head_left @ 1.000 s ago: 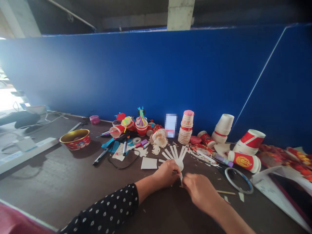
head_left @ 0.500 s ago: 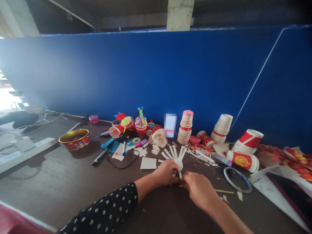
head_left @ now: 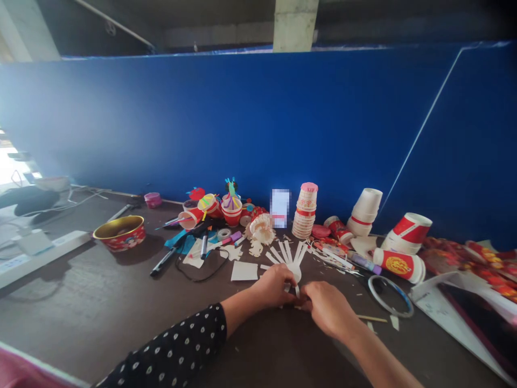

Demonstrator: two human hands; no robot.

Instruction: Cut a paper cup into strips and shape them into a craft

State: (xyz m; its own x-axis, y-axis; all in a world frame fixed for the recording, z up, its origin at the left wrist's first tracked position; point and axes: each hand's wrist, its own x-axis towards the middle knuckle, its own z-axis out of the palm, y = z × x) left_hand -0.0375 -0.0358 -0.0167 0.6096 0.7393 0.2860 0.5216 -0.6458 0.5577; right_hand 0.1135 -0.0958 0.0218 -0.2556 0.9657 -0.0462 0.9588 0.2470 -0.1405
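A white paper cup cut into strips lies flattened on the dark table, its strips fanned out around a round base. My left hand is closed on the near left side of it, fingers bent over the strips. Close by on the right, my right hand has its fingertips pinched together at a strip on the near side. The fingertips of both hands almost meet there, and the near strips are partly hidden under them. Left of the cut cup rests a white paper square.
Stacked paper cups stand at the back. A red-and-gold bowl and a power strip are on the left. Markers and paper scraps lie mid-table. Right are a tape roll, a lying cup and a tablet-like device.
The whole view has shifted slightly. My hands stay at the same near strip, with only small finger movement; the cut paper cup keeps its place.
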